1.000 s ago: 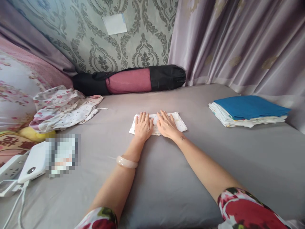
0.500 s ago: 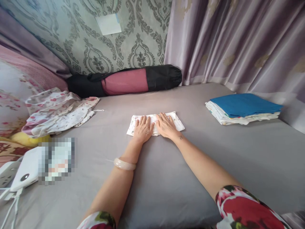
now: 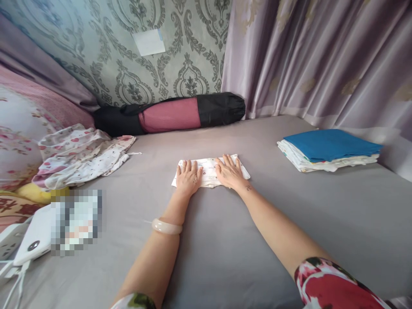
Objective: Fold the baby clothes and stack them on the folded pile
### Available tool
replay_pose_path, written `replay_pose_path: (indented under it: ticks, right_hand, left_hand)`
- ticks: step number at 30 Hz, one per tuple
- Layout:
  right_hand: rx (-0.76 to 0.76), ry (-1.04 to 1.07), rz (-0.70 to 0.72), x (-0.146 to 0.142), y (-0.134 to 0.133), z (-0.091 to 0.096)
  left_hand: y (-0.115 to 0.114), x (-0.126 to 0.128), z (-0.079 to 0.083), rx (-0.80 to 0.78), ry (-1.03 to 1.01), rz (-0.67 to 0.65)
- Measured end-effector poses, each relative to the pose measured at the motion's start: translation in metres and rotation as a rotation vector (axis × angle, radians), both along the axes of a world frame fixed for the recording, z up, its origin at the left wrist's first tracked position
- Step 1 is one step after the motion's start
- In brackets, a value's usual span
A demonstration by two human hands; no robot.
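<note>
A white cloth with a small print (image 3: 208,172), folded into a flat oblong, lies on the grey bed sheet (image 3: 206,240). Flat on its left part rests my left hand (image 3: 189,178), fingers stretched forward. My right hand (image 3: 230,172) presses on the right part, its fingers spread. Between the two hands the middle of the cloth shows. Neither hand grips anything; both palms cover some of the fabric.
To the right sits a stack of folded clothes (image 3: 331,148), blue on top. Loose printed clothing (image 3: 83,154) lies at the left, near a white power bank (image 3: 37,236) with cables and a blurred-out object (image 3: 82,221). A black-and-pink rolled bag (image 3: 170,113) lies along the wall.
My hands have slid apart over the cloth, the left one leftward and the right one rightward, baring more of its middle. The view has tipped slightly upward.
</note>
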State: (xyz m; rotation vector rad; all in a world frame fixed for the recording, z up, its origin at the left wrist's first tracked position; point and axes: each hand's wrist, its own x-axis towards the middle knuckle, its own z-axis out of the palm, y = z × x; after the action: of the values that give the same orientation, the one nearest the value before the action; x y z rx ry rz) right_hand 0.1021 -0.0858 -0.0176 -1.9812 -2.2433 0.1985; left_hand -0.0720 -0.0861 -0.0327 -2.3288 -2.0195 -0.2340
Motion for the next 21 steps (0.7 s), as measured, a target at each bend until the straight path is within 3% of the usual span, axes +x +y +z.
replay_pose_path:
  ticks: [9, 15, 21]
  right_hand:
    - [0.088, -0.020, -0.103, 0.006, 0.005, -0.001]
    - [-0.018, 0.017, -0.144, 0.010, 0.008, -0.003]
    - [-0.049, 0.179, -0.139, 0.018, 0.016, 0.004]
  left_hand:
    - [-0.001, -0.003, 0.010, 0.063, -0.048, 0.098]
    - [0.003, -0.011, 0.006, -0.075, -0.056, 0.112]
    - [0.004, -0.013, 0.009, -0.012, -0.161, 0.169]
